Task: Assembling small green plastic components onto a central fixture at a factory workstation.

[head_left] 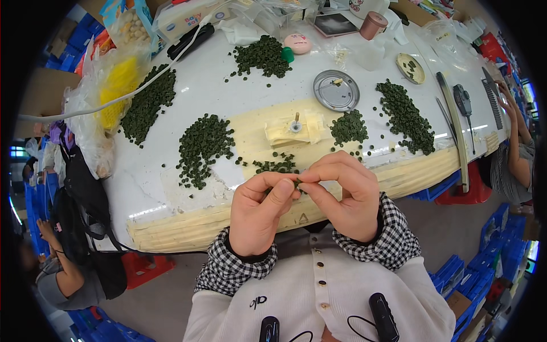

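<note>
My left hand and my right hand meet at the fingertips over the table's near edge. Between them they pinch a small dark green piece, mostly hidden by the fingers. Just beyond my fingertips lies a small scatter of similar dark green pieces. Behind that, a metal pin stands upright on a block wrapped in yellowish tape. Larger heaps of the pieces lie to the left and to the right.
More green heaps line the white table. A round metal lid lies beyond the block. At right are a long metal strip, tweezers and a caliper-like tool. A white cable crosses at left. Other people sit on both sides.
</note>
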### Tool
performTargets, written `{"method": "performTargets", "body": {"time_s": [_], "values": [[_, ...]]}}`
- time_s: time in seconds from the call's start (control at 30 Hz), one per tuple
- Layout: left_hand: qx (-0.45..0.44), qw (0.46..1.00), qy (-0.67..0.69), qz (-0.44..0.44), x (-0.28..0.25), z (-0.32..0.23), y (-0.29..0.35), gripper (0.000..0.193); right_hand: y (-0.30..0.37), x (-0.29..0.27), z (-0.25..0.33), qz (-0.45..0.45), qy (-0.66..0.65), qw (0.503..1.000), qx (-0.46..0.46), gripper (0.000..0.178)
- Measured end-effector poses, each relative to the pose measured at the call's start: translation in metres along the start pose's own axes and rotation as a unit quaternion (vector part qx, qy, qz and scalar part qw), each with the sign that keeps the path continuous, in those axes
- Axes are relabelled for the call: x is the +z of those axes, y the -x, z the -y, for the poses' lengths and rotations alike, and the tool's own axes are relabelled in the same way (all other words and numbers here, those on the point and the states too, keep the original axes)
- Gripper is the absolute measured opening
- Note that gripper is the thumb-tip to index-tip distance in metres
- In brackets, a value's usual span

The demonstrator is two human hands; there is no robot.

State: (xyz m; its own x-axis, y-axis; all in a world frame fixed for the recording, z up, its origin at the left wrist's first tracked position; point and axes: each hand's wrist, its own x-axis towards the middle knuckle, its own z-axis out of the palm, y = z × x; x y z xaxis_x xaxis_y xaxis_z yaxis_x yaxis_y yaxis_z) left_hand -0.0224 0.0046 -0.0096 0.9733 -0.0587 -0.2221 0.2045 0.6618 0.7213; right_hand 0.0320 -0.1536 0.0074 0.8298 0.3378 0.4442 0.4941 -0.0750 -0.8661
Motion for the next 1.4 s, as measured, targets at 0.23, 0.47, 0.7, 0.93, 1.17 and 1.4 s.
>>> {"method": "performTargets", "body": {"time_s": [0.23, 0.47, 0.7, 0.93, 1.17, 1.4], "values": [[0.004, 1.0, 0.011, -0.024, 0.006, 0.003, -0.001, 0.019, 0.003, 0.005, -0.001, -0.028, 0.013, 1.0, -0.005, 0.019], [-0.028, 0.997, 0.069, -0.029, 0.008, 0.003, -0.001, 0.019, 0.006, 0.01, -0.001, -0.05, 0.104, 0.991, -0.07, 0.019], [0.009, 0.998, 0.038, -0.051, 0.011, 0.005, 0.001, 0.017, 0.009, 0.013, -0.01, -0.051, -0.033, 0.998, 0.024, 0.019], [0.039, 0.996, 0.033, -0.069, 0.014, 0.007, 0.0, 0.017, 0.006, 0.014, -0.003, -0.066, 0.119, 0.987, -0.082, 0.02], [0.07, 0.994, 0.031, -0.084, 0.015, 0.009, 0.001, 0.017, 0.007, 0.017, -0.005, -0.06, 0.046, 0.997, -0.032, 0.02], [0.093, 0.987, -0.088, -0.096, 0.014, 0.001, 0.002, 0.016, 0.008, 0.009, -0.006, 0.007, 0.015, 0.999, -0.036, 0.025]]}}
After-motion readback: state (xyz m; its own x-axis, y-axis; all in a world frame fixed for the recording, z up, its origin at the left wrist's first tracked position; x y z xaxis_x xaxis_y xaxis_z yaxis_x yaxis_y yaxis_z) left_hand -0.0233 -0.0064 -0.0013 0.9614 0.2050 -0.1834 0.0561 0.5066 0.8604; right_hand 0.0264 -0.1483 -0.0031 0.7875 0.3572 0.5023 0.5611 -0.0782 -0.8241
